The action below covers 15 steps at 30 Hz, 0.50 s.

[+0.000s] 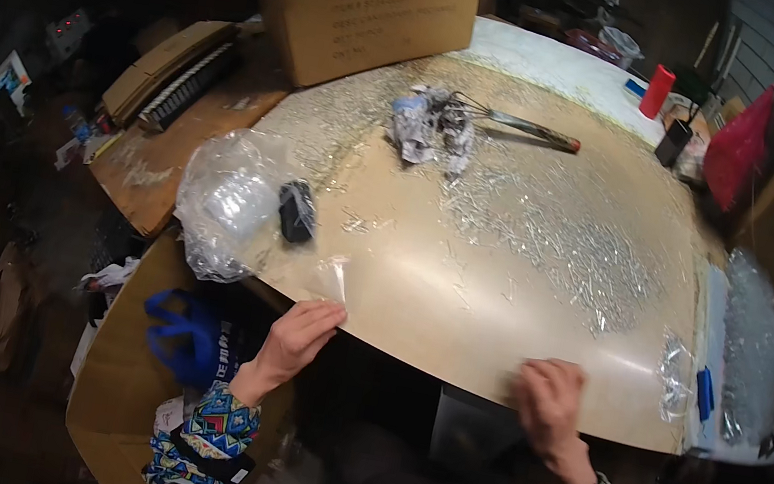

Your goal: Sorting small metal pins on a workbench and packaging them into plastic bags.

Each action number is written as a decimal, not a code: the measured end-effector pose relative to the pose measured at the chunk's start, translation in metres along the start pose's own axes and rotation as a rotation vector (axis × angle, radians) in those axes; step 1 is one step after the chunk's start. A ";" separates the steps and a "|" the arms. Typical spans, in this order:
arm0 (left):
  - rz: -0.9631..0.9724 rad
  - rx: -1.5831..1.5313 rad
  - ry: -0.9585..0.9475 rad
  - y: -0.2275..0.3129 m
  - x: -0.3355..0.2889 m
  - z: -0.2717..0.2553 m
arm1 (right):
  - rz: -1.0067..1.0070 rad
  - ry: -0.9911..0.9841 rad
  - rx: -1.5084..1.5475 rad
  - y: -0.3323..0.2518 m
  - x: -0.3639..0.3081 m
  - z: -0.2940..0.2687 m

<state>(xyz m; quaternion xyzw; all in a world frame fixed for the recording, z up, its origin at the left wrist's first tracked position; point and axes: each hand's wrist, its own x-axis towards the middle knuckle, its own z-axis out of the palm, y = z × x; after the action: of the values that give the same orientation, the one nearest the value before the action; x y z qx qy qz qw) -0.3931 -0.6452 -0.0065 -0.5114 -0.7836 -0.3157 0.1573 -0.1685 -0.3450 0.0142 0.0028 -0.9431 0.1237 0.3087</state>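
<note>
Right hand fingertips are blurring at the board's near edge, so grip can't be read. Cardboard box is getting cut off by the top edge. Crumpled wad is hiding the metal tool's head. Room at left is sitting too dark to read.

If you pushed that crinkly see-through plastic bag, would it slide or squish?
The crumpled clear plastic bag would probably squish: its wrinkled skin looks thin and floppy. It seems light, so it would likely slide easily. Overhanging the tan table edge, it might drop off.
</note>
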 end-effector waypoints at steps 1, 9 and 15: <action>-0.020 -0.069 -0.016 0.009 0.001 0.001 | -0.057 -0.023 0.062 -0.013 0.008 0.007; -0.385 -0.997 -0.319 0.089 0.010 0.010 | -0.124 -0.307 0.653 -0.061 0.028 0.022; -0.689 -1.115 -0.510 0.121 0.009 0.022 | 0.356 -0.442 0.954 -0.055 0.000 -0.005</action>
<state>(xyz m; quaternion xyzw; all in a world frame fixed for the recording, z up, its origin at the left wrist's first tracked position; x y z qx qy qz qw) -0.2864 -0.5905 0.0223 -0.2963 -0.6349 -0.5725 -0.4259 -0.1610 -0.3974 0.0307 0.0088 -0.8108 0.5837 0.0425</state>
